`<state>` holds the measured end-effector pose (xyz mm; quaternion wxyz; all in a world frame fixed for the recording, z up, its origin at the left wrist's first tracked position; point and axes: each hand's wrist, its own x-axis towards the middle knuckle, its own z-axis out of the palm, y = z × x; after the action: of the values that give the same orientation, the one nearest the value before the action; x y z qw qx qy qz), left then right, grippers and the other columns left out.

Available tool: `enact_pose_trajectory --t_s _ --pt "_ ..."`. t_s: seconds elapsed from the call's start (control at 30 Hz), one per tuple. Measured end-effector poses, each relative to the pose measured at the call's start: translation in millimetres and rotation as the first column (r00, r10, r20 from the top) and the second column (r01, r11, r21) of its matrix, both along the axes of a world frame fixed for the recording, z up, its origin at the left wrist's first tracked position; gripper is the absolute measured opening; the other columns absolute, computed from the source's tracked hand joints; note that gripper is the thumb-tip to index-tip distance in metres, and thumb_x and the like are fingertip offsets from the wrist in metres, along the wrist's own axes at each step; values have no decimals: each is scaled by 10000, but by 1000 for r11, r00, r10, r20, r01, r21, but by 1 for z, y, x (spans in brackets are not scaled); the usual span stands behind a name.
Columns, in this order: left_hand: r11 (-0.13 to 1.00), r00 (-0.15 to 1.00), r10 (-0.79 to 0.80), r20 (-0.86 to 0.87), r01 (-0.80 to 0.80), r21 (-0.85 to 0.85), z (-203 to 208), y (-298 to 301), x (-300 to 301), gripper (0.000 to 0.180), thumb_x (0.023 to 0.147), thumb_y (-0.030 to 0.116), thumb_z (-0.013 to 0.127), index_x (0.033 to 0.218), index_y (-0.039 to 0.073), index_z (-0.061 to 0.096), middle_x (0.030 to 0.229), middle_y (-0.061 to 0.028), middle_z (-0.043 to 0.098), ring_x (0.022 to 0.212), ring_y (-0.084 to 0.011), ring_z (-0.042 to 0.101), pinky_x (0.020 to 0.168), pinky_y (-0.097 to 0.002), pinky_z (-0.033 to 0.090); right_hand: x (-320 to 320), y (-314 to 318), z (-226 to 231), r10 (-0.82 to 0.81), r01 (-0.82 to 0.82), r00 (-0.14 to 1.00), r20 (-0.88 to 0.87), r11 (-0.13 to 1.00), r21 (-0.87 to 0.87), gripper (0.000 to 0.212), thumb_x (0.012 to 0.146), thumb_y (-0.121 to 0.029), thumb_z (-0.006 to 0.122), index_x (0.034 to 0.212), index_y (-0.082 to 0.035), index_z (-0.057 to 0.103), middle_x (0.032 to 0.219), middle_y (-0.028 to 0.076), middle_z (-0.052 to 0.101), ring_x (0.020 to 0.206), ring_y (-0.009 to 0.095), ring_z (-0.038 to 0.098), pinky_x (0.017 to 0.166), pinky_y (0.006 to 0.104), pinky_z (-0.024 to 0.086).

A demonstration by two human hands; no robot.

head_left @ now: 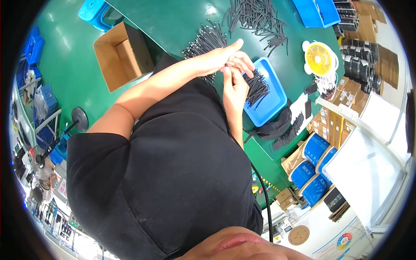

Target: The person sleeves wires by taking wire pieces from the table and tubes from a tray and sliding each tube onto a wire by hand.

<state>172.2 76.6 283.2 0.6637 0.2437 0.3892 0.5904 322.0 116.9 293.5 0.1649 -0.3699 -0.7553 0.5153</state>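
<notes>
My left hand (228, 59) and my right hand (236, 85) meet over the near edge of the green table (182, 17). The fingers of both are bent together, the left thumb sticking out. Whatever is pinched between them is too small and too covered to make out. Beside the right hand is a blue tray (274, 99) holding a heap of short black tube pieces (258, 89). Partly behind my left hand lies a bundle of thin black pieces with silvery tips (206, 43). Farther back, loose black tubes (260, 19) are spread on the table.
A yellow-and-white fan (319, 58) stands at the right, with a blue bin (318, 13) behind it. A black bag (277, 123) and a row of black pieces (289, 132) lie near the table's right end. An open cardboard box (121, 56) is at the left.
</notes>
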Motion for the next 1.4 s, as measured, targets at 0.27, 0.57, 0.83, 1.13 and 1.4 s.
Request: enact_pose_trajectory --t_s 0.27,0.57,0.83,1.13,1.4 --pt "1000 1000 4 3 -4 -9 -3 3 2 844 1079 641 129 1201 1 665 1111 -126 747 1006 -139 645 850 -263 475 -2 2 0 -13 14 998 54 1000 -17 243 1022 -225 643 1053 6 711 762 79 666 669 101 538 636 294 447" --pt "997 995 -28 100 35 -69 -28 13 1 819 1083 633 135 1225 21 662 1193 -127 722 1125 -176 615 936 -298 451 5 13 -25 14 -13 1000 9 995 -95 253 1047 -254 619 1092 -30 727 712 -40 546 631 56 454 583 246 385" --pt "954 267 -145 -953 -219 -207 -122 5 -37 437 1062 349 514 1357 35 582 1372 -153 609 1316 -341 544 1082 -436 462 68 101 -185 -660 585 750 -49 696 -417 380 1030 -157 532 1345 44 596 1078 110 653 904 171 628 825 305 527" --pt "983 -149 -184 -971 -43 -180 -182 -10 -37 482 900 199 718 1363 146 598 1276 -87 569 1197 -291 561 998 -439 491 -57 148 -190 -3 -43 992 130 937 347 410 944 -112 588 1336 5 601 1374 316 535 1316 450 500 1118 464 412" --pt "989 -93 -146 -985 -8 -146 -180 -15 -39 279 842 173 763 1102 145 662 1066 -69 553 1074 -279 565 912 -438 495 -123 144 -253 186 -353 907 377 824 443 436 1003 -121 521 1429 -29 535 1610 231 328 1455 409 376 1167 447 397"
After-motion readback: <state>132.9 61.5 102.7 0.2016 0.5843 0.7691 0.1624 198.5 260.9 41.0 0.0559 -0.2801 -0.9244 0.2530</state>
